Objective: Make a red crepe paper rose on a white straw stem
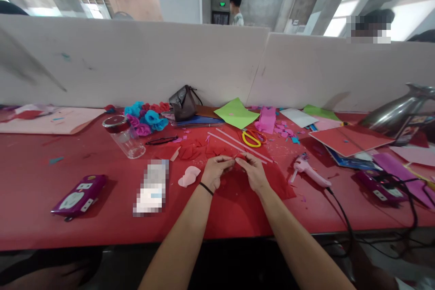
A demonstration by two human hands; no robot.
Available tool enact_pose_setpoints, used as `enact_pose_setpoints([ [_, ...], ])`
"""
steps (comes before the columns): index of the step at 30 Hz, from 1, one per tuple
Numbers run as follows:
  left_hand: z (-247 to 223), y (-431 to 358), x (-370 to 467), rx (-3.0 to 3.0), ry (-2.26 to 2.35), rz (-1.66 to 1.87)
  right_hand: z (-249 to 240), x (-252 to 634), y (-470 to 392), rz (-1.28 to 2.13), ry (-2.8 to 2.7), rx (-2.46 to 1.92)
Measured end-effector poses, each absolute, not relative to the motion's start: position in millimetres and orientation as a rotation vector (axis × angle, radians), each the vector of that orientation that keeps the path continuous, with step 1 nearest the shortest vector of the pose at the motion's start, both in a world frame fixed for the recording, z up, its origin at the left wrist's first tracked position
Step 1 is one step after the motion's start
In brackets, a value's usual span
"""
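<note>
My left hand (217,170) and my right hand (250,168) meet fingertip to fingertip over a sheet of red paper (272,183). Both pinch a small piece of red paper (239,156), mostly hidden by the fingers. Left of my left hand lies a pale pink paper cutout (189,176). Just beyond my hands are two thin white glue sticks (238,145) and yellow-handled scissors (251,139). Cut red paper pieces (190,152) are scattered to the upper left. A pink hot glue gun (311,172) rests to the right of my right hand.
A glass jar (127,140) stands at left near paper flowers (146,118). Purple power strips lie at far left (79,195) and right (382,186); cables trail on the right. Green paper (237,113) and a dark pouch (184,103) lie by the white partition (136,63). A metal kettle (401,111) stands at right.
</note>
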State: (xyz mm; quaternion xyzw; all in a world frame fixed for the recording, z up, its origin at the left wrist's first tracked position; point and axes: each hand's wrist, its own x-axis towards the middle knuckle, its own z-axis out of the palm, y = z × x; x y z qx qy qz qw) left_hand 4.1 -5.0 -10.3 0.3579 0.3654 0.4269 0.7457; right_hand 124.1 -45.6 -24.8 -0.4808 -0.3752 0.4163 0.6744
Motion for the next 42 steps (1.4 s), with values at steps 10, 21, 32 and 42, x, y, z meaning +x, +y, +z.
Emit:
enact_pose_setpoints([
  [10,-6,-5,-2,0.802,0.810,0.857,-23,122,-45,0.958,-0.685,-1.056],
  [21,-10,-6,-2,0.818,0.719,0.893,-28,124,-45,0.819,-0.837,-1.121],
  [32,-10,-16,1,0.806,0.832,1.077,-34,124,-46,0.877,-0.988,-1.169],
  [42,-8,-68,-18,0.918,0.822,1.165,-29,120,-30,0.759,-1.185,-1.301],
])
